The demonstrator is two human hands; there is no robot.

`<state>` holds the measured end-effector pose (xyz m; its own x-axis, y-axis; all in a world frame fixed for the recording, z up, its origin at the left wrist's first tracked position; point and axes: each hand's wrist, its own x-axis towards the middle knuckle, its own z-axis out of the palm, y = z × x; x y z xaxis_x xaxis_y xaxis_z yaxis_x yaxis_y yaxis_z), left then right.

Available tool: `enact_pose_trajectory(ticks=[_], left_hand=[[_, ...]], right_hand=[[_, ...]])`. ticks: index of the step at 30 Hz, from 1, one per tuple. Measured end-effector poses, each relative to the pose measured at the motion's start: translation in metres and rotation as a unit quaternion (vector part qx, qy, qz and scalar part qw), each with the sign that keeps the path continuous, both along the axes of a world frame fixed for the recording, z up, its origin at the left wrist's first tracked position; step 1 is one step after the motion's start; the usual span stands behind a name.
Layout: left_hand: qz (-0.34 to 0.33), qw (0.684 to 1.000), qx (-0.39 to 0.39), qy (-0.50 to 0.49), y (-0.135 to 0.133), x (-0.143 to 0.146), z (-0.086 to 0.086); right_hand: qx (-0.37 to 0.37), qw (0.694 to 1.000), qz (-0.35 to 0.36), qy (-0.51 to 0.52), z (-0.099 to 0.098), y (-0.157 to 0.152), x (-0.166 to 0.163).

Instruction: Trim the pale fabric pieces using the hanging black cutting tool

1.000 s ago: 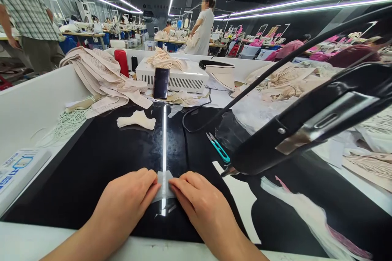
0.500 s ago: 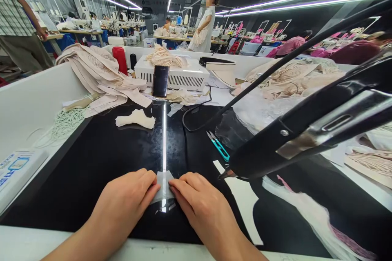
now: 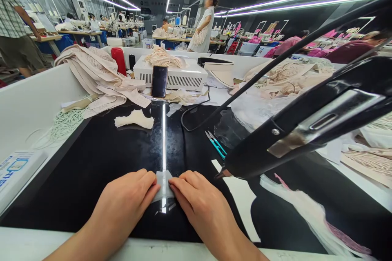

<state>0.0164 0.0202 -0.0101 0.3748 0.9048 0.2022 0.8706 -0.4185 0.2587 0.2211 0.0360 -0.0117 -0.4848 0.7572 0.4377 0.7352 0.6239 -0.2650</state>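
Between my hands a small piece of translucent whitish film or thin fabric [image 3: 164, 183] lies on the glossy black table top [image 3: 92, 171]. My left hand [image 3: 127, 197] pinches its left edge, fingers closed. At the right edge, my right hand [image 3: 199, 202] pinches it likewise, thumb against the fingers. Light reflected on the piece blurs its exact material. Right of my right hand lies a cream cut panel [image 3: 243, 204]. Teal-handled thread snips [image 3: 217, 145] rest beyond that hand. Farther off on the left sits a small cream fabric piece [image 3: 134, 119].
A black arm-like device [image 3: 294, 130] with a cable slants in from the right. White mesh strips [image 3: 303, 200] lie beneath it. At the back stand a phone [image 3: 159, 81] and a white vented box [image 3: 171, 75]. Beige fabric strips [image 3: 101, 75] heap up on the left; people work beyond.
The view has shifted very slightly, so the surroundings sit a little farther left. My hands and the translucent piece keep the same position and grip.
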Motion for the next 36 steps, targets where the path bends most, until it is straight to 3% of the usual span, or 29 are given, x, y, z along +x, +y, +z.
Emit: enact_pose_trajectory(ticks=[4, 7, 10, 18, 27, 36], left_hand=[[-0.002, 1.000, 0.019, 0.011, 0.000, 0.000, 0.002], [-0.013, 0.996, 0.079, 0.030, 0.001, 0.001, 0.006], [-0.048, 0.989, 0.136, 0.029, 0.001, 0.004, 0.010], [-0.145, 0.974, 0.173, 0.017, -0.001, 0.014, 0.008], [-0.150, 0.974, 0.160, 0.051, 0.001, 0.013, 0.005], [-0.123, 0.959, 0.255, 0.014, 0.003, 0.017, 0.002]], right_hand=[[-0.009, 1.000, 0.000, -0.003, 0.001, 0.000, 0.000], [-0.011, 1.000, -0.001, -0.002, 0.001, 0.000, 0.000], [-0.007, 1.000, 0.001, 0.001, 0.000, 0.001, 0.000], [-0.003, 1.000, 0.010, 0.010, -0.003, 0.001, 0.000], [0.002, 1.000, 0.005, 0.009, -0.004, 0.000, -0.001], [0.023, 1.000, 0.005, 0.013, -0.009, 0.002, -0.001]])
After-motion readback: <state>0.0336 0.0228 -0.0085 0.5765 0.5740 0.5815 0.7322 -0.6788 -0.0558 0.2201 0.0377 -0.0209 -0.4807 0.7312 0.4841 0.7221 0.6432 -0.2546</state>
